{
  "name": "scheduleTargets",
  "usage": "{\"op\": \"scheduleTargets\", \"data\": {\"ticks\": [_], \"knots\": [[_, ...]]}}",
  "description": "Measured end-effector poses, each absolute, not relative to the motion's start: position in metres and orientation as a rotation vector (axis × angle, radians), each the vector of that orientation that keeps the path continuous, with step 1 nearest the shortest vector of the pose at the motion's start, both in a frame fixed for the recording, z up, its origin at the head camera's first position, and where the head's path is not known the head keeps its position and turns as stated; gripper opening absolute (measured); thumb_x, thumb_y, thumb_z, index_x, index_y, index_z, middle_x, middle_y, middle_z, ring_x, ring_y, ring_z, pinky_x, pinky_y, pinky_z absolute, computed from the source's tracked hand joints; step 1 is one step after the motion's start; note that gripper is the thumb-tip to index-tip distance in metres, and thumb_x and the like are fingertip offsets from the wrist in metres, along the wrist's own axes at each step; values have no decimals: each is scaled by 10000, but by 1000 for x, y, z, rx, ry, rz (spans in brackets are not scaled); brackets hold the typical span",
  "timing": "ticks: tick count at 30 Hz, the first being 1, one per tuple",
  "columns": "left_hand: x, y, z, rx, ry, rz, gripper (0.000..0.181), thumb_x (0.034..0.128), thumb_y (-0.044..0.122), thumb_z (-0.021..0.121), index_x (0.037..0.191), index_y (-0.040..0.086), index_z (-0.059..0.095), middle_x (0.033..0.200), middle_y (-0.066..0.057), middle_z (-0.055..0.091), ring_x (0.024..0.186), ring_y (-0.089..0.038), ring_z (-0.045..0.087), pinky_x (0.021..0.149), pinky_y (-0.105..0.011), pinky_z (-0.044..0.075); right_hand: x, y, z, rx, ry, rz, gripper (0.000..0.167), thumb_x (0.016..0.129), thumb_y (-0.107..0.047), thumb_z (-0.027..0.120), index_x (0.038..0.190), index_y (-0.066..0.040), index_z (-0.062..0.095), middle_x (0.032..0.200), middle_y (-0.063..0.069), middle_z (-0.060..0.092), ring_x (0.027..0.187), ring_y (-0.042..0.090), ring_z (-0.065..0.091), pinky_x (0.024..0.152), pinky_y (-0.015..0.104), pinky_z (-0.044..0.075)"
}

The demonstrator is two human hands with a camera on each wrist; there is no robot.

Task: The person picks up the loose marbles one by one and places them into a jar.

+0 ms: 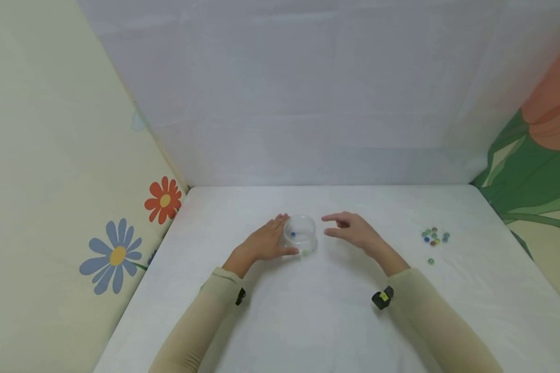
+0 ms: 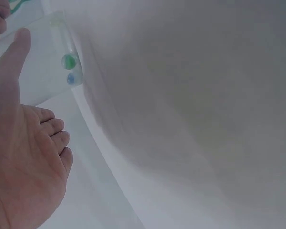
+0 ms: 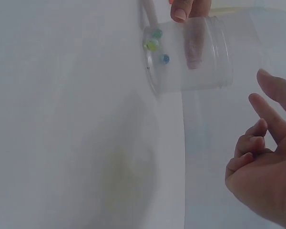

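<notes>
A clear, open-topped jar [image 1: 311, 239] stands upright on the white table. My left hand [image 1: 265, 242] holds it from the left, thumb along the near side and fingers around the far side. Inside, at the bottom, lie a green marble [image 3: 157, 34], a yellow-green marble [image 3: 152, 45] and a blue marble [image 3: 165, 58]. Just right of the jar, apart from it, hovers my right hand [image 1: 353, 230]. Its thumb and forefinger stretch toward the jar with a gap between them; the other fingers bend loosely in the right wrist view. Nothing is visible in that hand.
Several coloured marbles [image 1: 433, 237] lie in a loose cluster on the table's right side. One green marble [image 1: 431, 261] sits alone nearer to me. The white table [image 1: 308, 321] meets a white sheet behind; flower-patterned walls stand left and right.
</notes>
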State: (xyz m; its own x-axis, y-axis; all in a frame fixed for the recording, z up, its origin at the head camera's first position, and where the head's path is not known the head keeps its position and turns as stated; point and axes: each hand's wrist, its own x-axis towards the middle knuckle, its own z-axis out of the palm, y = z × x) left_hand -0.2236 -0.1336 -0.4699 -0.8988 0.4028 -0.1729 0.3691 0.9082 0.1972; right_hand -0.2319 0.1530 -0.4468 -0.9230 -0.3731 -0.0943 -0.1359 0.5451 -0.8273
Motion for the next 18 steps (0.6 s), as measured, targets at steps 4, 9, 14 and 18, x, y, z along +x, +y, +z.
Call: {"op": "scheduleTargets", "data": {"ticks": [4,9,14,18], "knots": [[-222,-134,-467,585,2855,247,1098,894,740,561,1630,59,113,1696,-107,130,1567,-262,110,1274,-400,151,-230,164,-447,-430,2525,-1330,438,938,-322,742,1356,-217,665,1025,81,545,963,242,466,748,331,436],[-219,-135,-465,595,2855,255,1087,904,718,571,1626,44,118,1695,-114,132,1567,-266,111,1275,-402,152,-227,177,-448,-434,2532,-1325,463,930,-320,752,1368,-204,657,992,81,520,938,239,455,724,328,425],[-220,-134,-464,600,2858,234,1090,901,732,559,1628,52,114,1696,-105,127,1568,-258,105,1275,-391,144,-224,195,-449,-434,2518,-1332,481,933,-332,746,1391,-232,637,1024,91,526,951,248,462,743,337,438],[-221,-134,-465,609,2856,220,1102,895,750,544,1629,57,104,1697,-99,116,1568,-250,97,1275,-382,133,-221,213,-450,-447,2533,-1296,513,942,-387,726,1418,-232,613,1055,91,529,969,242,462,755,332,438]]}}
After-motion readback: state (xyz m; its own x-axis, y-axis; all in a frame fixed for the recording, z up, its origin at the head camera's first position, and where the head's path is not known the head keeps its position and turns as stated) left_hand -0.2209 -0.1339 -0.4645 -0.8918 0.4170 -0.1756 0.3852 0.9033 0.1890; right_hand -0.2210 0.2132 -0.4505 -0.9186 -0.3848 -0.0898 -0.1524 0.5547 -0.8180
